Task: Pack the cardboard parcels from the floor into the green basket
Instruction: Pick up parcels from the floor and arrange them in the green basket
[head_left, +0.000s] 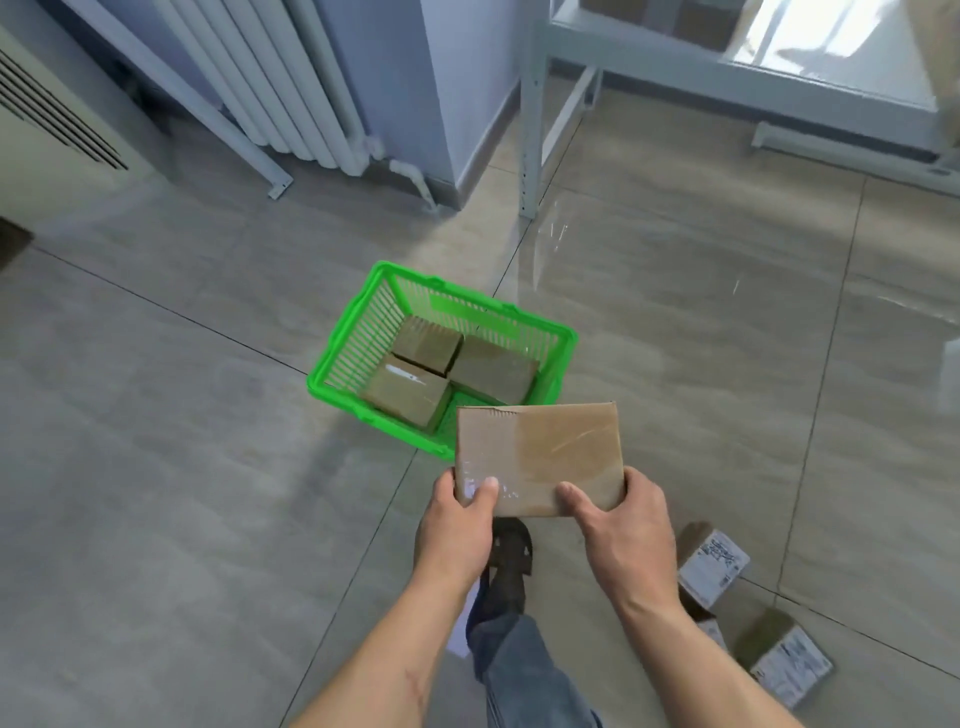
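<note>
A flat cardboard parcel is held in the air between both hands, just in front of the near right corner of the green basket. My left hand grips its near left corner and my right hand grips its near right corner. The basket stands on the tiled floor and holds three cardboard parcels. On the floor at the lower right lie more parcels with printed labels, one by my right wrist and another nearer the frame edge.
A white radiator and its pipe stand against the far wall. A grey metal shelf leg rises beyond the basket, with shelving to the right. My leg and dark shoe are below the held parcel.
</note>
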